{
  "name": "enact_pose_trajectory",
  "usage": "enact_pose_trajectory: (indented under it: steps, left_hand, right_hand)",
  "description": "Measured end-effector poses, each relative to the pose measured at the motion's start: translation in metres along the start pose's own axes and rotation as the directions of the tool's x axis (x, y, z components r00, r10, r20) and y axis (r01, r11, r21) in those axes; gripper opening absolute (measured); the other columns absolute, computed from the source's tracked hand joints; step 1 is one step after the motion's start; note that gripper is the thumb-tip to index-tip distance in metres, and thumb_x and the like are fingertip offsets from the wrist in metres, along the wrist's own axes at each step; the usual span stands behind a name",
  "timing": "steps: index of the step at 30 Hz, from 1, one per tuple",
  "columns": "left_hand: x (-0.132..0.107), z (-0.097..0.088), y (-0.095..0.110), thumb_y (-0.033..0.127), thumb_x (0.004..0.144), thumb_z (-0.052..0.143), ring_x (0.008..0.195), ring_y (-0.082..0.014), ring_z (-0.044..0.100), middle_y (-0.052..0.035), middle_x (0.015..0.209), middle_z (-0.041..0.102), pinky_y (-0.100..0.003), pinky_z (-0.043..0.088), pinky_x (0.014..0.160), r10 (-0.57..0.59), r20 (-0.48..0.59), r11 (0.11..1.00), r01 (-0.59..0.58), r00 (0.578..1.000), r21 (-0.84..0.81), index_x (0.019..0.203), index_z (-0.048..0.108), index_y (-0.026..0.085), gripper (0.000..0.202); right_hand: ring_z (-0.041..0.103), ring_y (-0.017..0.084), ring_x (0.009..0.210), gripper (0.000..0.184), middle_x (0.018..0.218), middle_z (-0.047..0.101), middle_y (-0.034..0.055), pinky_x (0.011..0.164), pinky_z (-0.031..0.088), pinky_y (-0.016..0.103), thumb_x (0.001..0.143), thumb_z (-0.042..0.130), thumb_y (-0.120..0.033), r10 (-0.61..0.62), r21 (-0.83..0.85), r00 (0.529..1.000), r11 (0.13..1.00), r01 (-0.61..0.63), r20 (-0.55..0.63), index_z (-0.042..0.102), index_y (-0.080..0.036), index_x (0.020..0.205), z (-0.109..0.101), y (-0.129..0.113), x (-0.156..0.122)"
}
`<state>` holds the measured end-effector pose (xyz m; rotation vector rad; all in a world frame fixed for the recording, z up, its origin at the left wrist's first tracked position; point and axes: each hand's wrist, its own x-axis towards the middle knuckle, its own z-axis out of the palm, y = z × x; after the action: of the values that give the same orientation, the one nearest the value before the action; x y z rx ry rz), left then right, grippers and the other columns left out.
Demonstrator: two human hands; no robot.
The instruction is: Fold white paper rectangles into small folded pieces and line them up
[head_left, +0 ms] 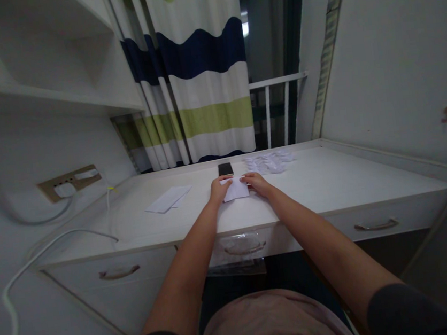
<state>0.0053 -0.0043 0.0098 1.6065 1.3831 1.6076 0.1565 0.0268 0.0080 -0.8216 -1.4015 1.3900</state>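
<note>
A small white sheet of paper (236, 190) lies on the white desk (330, 182) straight ahead of me. My left hand (218, 188) presses on its left edge with curled fingers. My right hand (255, 181) holds down its right edge, fingertips on the top corner. Both hands grip or press the paper against the desk. A dark phone (225, 169) lies just beyond the paper.
A pile of small clear wrappers or folded pieces (270, 161) sits at the back right of the desk. White envelopes or sheets (168, 199) lie to the left. A striped curtain (196, 68) hangs behind. Drawers with handles (376, 225) are below; a white cable (55, 246) hangs at left.
</note>
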Motion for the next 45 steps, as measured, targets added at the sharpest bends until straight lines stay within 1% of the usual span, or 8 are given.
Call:
enact_pose_trajectory:
  steps: [6, 13, 20, 26, 31, 36, 41, 45]
  left_hand:
    - [0.003, -0.002, -0.008, 0.021, 0.063, 0.065, 0.079, -0.019, 0.061, -0.0066, 0.082, 0.07, -0.027, 0.045, 0.074, -0.025, -0.097, 0.999, 0.029, 0.995, 0.032, 0.074, 0.07, 0.015, 0.013]
    - [0.007, -0.002, -0.012, 0.021, 0.064, 0.064, 0.079, -0.0201, 0.062, -0.0085, 0.08, 0.07, -0.028, 0.045, 0.073, -0.064, -0.14, 0.988, 0.083, 0.988, 0.131, 0.074, 0.071, 0.014, 0.014]
    - [0.007, -0.003, -0.009, 0.019, 0.064, 0.061, 0.077, -0.0194, 0.062, -0.0093, 0.079, 0.07, -0.025, 0.044, 0.069, -0.139, -0.151, 0.963, 0.169, 0.979, 0.208, 0.076, 0.072, 0.013, 0.018]
    - [0.007, -0.003, -0.012, 0.021, 0.063, 0.061, 0.072, -0.0179, 0.062, -0.0099, 0.078, 0.07, -0.023, 0.042, 0.061, -0.198, -0.128, 0.951, 0.223, 0.972, 0.215, 0.078, 0.072, 0.011, 0.021]
    - [0.008, -0.003, -0.018, 0.021, 0.059, 0.063, 0.066, -0.0179, 0.061, -0.0075, 0.066, 0.067, -0.024, 0.041, 0.058, -0.213, -0.143, 0.962, 0.233, 0.966, 0.141, 0.069, 0.07, 0.013, 0.015]
    - [0.009, -0.004, -0.022, 0.021, 0.057, 0.065, 0.066, -0.0195, 0.061, -0.0068, 0.06, 0.065, -0.026, 0.041, 0.058, -0.221, -0.158, 0.974, 0.226, 0.962, 0.018, 0.063, 0.068, 0.013, 0.01]
    - [0.009, -0.004, -0.022, 0.023, 0.056, 0.066, 0.063, -0.0191, 0.06, -0.0059, 0.056, 0.063, -0.026, 0.041, 0.056, -0.238, -0.158, 0.971, 0.233, 0.958, -0.054, 0.061, 0.068, 0.013, 0.011]
    - [0.01, -0.004, -0.023, 0.024, 0.056, 0.066, 0.058, -0.0173, 0.058, -0.0041, 0.052, 0.06, -0.025, 0.04, 0.054, -0.241, -0.141, 0.97, 0.233, 0.96, -0.07, 0.06, 0.067, 0.012, 0.012]
  right_hand:
    - [0.049, 0.009, 0.052, 0.02, 0.054, 0.055, -0.0026, 0.051, 0.039, 0.021, 0.053, 0.07, -0.03, -0.133, -0.129, 0.991, 0.983, 0.133, 0.008, 0.061, -0.015, 0.061, -0.003, 0.007, 0.009]
    - [0.046, 0.01, 0.05, 0.026, 0.053, 0.055, -0.0019, 0.047, 0.035, 0.022, 0.054, 0.069, -0.038, -0.284, -0.26, 0.956, 0.92, 0.292, 0.068, 0.064, -0.014, 0.064, -0.003, 0.013, 0.017]
    - [0.058, 0.016, 0.063, 0.024, 0.068, 0.068, 0.0042, 0.058, 0.043, 0.026, 0.061, 0.067, -0.033, -0.35, -0.379, 0.932, 0.853, 0.359, 0.095, 0.07, -0.013, 0.074, -0.004, 0.012, 0.017]
    - [0.062, 0.018, 0.07, 0.018, 0.075, 0.071, 0.006, 0.065, 0.046, 0.028, 0.068, 0.063, -0.024, -0.41, -0.476, 0.904, 0.775, 0.416, 0.123, 0.072, -0.013, 0.079, 0.0, 0.011, 0.013]
    - [0.061, 0.016, 0.073, 0.016, 0.08, 0.07, 0.0068, 0.069, 0.045, 0.027, 0.073, 0.06, -0.019, -0.468, -0.62, 0.873, 0.647, 0.443, 0.135, 0.072, -0.016, 0.082, 0.005, 0.008, 0.006]
    - [0.058, 0.015, 0.073, 0.018, 0.081, 0.067, 0.0055, 0.071, 0.044, 0.027, 0.077, 0.057, -0.018, -0.52, -0.75, 0.823, 0.446, 0.488, 0.227, 0.072, -0.019, 0.087, 0.009, 0.002, -0.001]
    - [0.057, 0.014, 0.072, 0.022, 0.084, 0.065, 0.006, 0.072, 0.043, 0.026, 0.081, 0.054, -0.018, -0.54, -0.808, 0.793, 0.313, 0.499, 0.281, 0.072, -0.019, 0.093, 0.01, -0.001, -0.006]
    - [0.059, 0.016, 0.081, 0.024, 0.09, 0.065, 0.0072, 0.074, 0.043, 0.026, 0.082, 0.052, -0.017, -0.541, -0.831, 0.761, 0.186, 0.525, 0.359, 0.071, -0.02, 0.095, 0.013, -0.003, -0.01]
